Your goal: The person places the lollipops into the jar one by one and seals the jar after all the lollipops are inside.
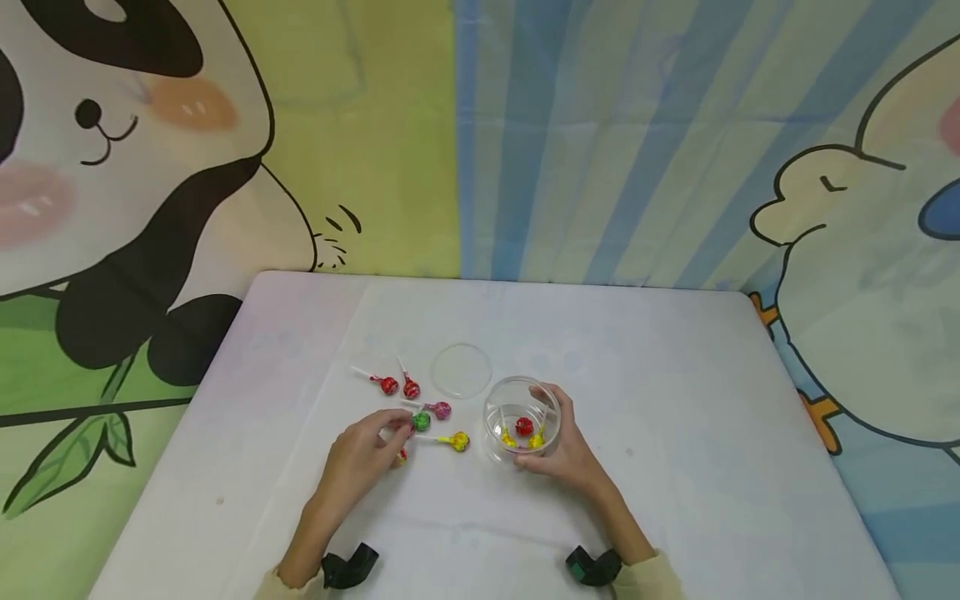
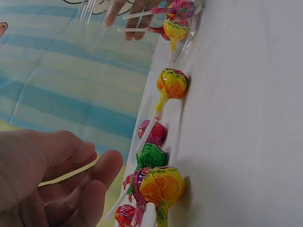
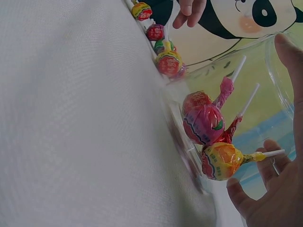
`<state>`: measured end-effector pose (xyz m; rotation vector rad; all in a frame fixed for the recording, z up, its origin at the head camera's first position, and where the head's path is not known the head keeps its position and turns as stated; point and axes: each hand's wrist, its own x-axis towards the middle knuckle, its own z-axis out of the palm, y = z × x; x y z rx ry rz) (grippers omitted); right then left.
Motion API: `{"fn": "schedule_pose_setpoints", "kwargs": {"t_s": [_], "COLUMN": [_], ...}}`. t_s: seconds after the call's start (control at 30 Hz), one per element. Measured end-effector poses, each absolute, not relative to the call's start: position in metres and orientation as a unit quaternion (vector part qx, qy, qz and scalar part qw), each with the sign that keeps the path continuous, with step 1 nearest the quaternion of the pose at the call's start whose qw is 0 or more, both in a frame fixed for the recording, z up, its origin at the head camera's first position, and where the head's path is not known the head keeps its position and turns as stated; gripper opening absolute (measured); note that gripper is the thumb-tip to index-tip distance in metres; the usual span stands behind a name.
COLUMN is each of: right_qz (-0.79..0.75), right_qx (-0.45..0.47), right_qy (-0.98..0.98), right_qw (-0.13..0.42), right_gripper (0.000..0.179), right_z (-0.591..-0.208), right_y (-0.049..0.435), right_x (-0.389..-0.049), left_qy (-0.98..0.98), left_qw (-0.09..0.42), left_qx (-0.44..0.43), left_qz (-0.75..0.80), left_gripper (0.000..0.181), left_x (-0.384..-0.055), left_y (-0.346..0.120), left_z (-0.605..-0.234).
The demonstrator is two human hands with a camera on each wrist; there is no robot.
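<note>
My right hand (image 1: 573,458) grips a clear round jar (image 1: 490,417), its fingers and thumb spread around the wall. Several wrapped lollipops lie inside the jar, among them a yellow one (image 3: 221,161) and a purple-pink one (image 3: 204,125), sticks pointing up toward the mouth. My left hand (image 1: 360,454) hovers at the loose lollipops, fingertips next to a green lollipop (image 1: 422,422); the left wrist view shows nothing between its loosely bent fingers. Around it lie a yellow lollipop (image 1: 459,441), a pink one (image 1: 442,410) and two red ones. Another lollipop (image 1: 401,456) is partly hidden behind the left hand.
A clear round disc, like a lid (image 1: 461,371), lies flat behind the lollipops. The white table (image 1: 712,400) stretches to both sides. Behind it hangs a printed cloth (image 1: 600,142) with cartoon animals. Black wrist cameras sit on both forearms.
</note>
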<state>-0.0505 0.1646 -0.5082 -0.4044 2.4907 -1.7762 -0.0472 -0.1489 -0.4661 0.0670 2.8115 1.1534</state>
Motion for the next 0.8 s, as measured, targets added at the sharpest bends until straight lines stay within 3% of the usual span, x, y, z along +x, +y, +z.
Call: {"fn": "schedule_pose_setpoints", "kwargs": {"t_s": [0.27, 0.5, 0.8], "right_qz": [-0.575, -0.576, -0.578], "right_qx": [-0.135, -0.139, -0.142], "right_qy": [0.806, 0.805, 0.803], "right_qw": [0.026, 0.019, 0.021], "right_gripper": [0.102, 0.105, 0.104], "right_z": [-0.510, -0.510, -0.511], "right_y": [0.167, 0.166, 0.165], "right_x": [-0.049, -0.050, -0.051], "left_qy": [0.943, 0.965, 0.964], "left_qw": [0.043, 0.005, 0.074], "left_qx": [0.011, 0.030, 0.028], "left_qz": [0.329, 0.261, 0.255], "left_gripper": [0.028, 0.027, 0.031], "left_x": [-0.054, -0.070, -0.071], "left_y": [-0.165, -0.194, -0.205], "left_z": [-0.469, -0.475, -0.480]}}
